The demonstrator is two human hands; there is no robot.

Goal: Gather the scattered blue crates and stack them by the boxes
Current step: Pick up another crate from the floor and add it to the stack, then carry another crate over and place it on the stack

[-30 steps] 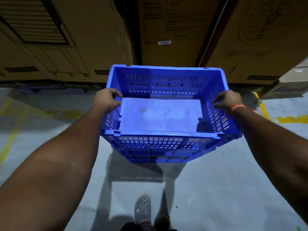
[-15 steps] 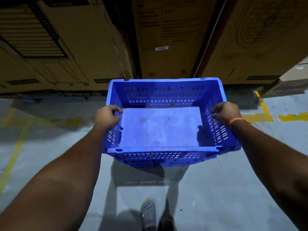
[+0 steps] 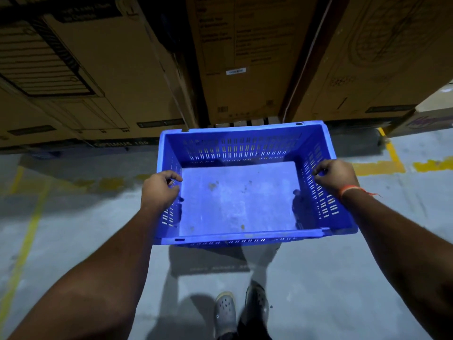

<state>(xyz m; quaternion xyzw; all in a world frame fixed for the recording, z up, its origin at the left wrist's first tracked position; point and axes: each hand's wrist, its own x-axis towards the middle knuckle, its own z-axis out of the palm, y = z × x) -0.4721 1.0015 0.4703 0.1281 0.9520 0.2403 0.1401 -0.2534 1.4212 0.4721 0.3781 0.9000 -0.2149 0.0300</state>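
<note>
An empty blue slotted crate [image 3: 239, 202] hangs level above the concrete floor, a short way in front of the cardboard boxes [image 3: 245, 57]. My left hand [image 3: 160, 188] grips its left rim, fingers curled over the edge. My right hand [image 3: 337, 176], with an orange wrist band, grips the right rim. The crate's underside is hidden, and I cannot tell whether another crate is nested below it.
Tall cardboard boxes line the wall ahead, with a dark gap [image 3: 183, 69] between them. Yellow floor lines [image 3: 382, 165] run at the right and left. My feet in grey clogs [image 3: 225, 315] stand just behind the crate's shadow. A smaller carton [image 3: 426, 121] sits far right.
The crate has moved lower and slightly forward toward the boxes, with both hands still gripping its rims. The view has tilted down, and my feet have stepped forward.
</note>
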